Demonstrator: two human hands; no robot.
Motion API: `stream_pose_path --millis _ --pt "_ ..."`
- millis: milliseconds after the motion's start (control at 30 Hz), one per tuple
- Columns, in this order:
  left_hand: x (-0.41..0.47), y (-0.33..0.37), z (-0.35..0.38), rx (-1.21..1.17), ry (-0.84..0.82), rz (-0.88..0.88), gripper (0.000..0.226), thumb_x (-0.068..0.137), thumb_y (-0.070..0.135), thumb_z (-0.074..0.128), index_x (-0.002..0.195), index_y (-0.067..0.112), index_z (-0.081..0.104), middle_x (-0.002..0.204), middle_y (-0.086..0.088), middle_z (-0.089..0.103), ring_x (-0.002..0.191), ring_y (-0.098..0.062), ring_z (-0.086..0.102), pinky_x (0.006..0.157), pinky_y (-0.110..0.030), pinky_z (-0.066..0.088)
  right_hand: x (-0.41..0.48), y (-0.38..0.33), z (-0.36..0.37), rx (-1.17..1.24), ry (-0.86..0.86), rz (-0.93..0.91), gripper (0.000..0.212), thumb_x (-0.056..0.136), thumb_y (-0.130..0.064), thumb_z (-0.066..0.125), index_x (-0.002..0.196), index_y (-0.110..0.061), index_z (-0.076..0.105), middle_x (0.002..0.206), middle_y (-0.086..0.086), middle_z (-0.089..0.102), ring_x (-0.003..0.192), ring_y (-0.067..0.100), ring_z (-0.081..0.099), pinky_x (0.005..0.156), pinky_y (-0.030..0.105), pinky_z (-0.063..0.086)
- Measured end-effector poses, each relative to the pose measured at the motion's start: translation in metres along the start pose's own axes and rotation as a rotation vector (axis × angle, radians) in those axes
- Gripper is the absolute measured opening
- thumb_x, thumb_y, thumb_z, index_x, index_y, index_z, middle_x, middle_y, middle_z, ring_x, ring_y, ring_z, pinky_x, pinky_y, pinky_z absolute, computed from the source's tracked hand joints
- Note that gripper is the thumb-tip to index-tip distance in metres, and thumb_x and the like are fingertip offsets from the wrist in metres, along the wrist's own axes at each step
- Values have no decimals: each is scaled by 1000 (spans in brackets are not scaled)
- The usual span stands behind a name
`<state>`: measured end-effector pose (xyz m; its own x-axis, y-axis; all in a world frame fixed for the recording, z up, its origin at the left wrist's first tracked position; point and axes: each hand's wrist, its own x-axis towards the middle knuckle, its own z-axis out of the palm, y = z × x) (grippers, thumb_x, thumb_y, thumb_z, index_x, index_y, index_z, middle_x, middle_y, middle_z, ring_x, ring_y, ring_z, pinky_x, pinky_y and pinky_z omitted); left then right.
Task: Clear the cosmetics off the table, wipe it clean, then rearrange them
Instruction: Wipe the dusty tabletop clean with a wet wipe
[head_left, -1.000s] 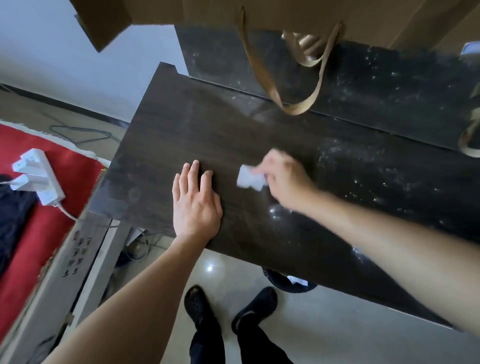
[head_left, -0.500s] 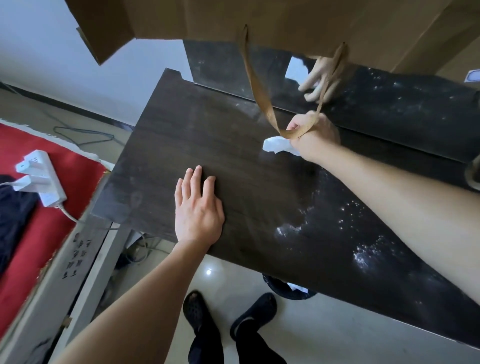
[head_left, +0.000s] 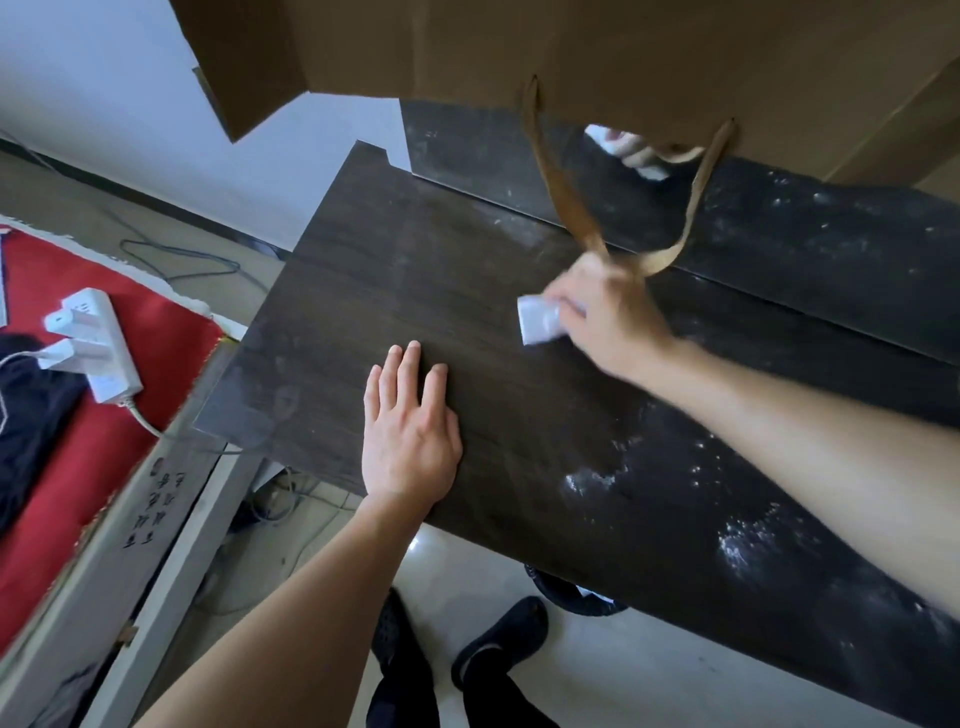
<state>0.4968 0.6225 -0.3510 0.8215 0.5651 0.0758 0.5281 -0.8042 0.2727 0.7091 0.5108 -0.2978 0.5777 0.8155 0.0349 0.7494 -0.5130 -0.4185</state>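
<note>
Nearest: my left hand lies flat on the desk by its front edge, fingers straight and close together, bracing.

To its right, white powder patches sit on the near-right part of the desk, unwiped by the look of them.

Farther in, my right hand pinches a folded white wipe against the surface. The hand is blurred, so I cannot tell the exact finger placement.

Judgement: wiping step, part done. To do it well:
- Keep the wipe flat and overlap the strokes.
- Draw the powder toward one edge rather than scatter it.
- Refold to a clean face once the wipe is loaded.

The bag handle of the brown paper bag hangs right at my right hand. I cannot tell whether they touch, and there is a risk of snagging.

Hidden: no cosmetics are in view, and I cannot tell whether they are in the bag, whose top is cut off. The glossy back panel is dusty, and the reflection in it is partly covered by the bag
</note>
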Motion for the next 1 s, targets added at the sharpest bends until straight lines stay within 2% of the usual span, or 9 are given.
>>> stream_pose_path --millis 100,233,300,400,500,667,800,933,1000 --pt "0 0 0 8 8 6 37 87 17 48 122 6 55 141 -22 44 136 -40 33 113 -53 25 81 -17 10 -162 102 -69 23 84 -5 51 96 -6 70 98 18 59 94 38 56 76 43 49" --pt "-1 -2 2 22 0 12 38 88 19 48 123 7 56 141 -21 44 136 -39 33 114 -52 24 134 -50 40 -414 -64 -182 25 85 5 47 106 -2 60 115 17 49 116 36 43 74 41 47" --pt "-1 -3 2 25 -8 10 38 89 20 48 124 8 55 142 -20 43 137 -38 32 115 -51 23 134 -54 48 -416 -100 -161 25 87 4 44 108 -1 57 118 18 48 121 35 41 71 40 41" --pt "0 -2 1 30 -25 5 37 91 22 48 126 10 54 144 -18 42 138 -37 30 116 -51 22 114 -30 47 -366 -25 -163 22 90 -1 43 103 -1 61 114 18 54 114 36 48 71 43 48" --pt "0 -1 -1 19 -9 10 37 89 20 52 124 9 56 142 -20 43 137 -38 32 114 -52 24 67 28 30 -359 67 -174 17 84 -6 50 89 -5 66 100 16 62 95 37 58 61 40 52" --pt "0 0 0 9 7 10 38 87 19 48 122 7 56 141 -22 44 136 -39 33 113 -53 25 -10 100 -30 -446 -55 -76 9 78 -3 64 84 -5 71 89 18 64 85 41 60 60 46 54" --pt "0 1 0 5 20 6 38 86 17 48 121 6 56 140 -22 45 135 -40 34 113 -53 25 25 51 -18 -312 72 -113 24 79 -14 51 86 -8 73 82 19 66 81 41 61 63 41 53" --pt "0 0 0 8 28 12 36 87 16 50 122 6 56 140 -22 45 135 -39 34 114 -52 24 77 -3 18 -276 5 107 26 89 -7 50 108 -11 69 109 16 64 107 36 53 82 38 47" --pt "0 0 1 10 19 10 36 88 16 50 123 7 55 140 -21 44 136 -39 33 114 -52 23 61 1 26 -287 8 124 27 89 -6 49 109 -11 67 112 12 62 109 34 50 80 40 47"
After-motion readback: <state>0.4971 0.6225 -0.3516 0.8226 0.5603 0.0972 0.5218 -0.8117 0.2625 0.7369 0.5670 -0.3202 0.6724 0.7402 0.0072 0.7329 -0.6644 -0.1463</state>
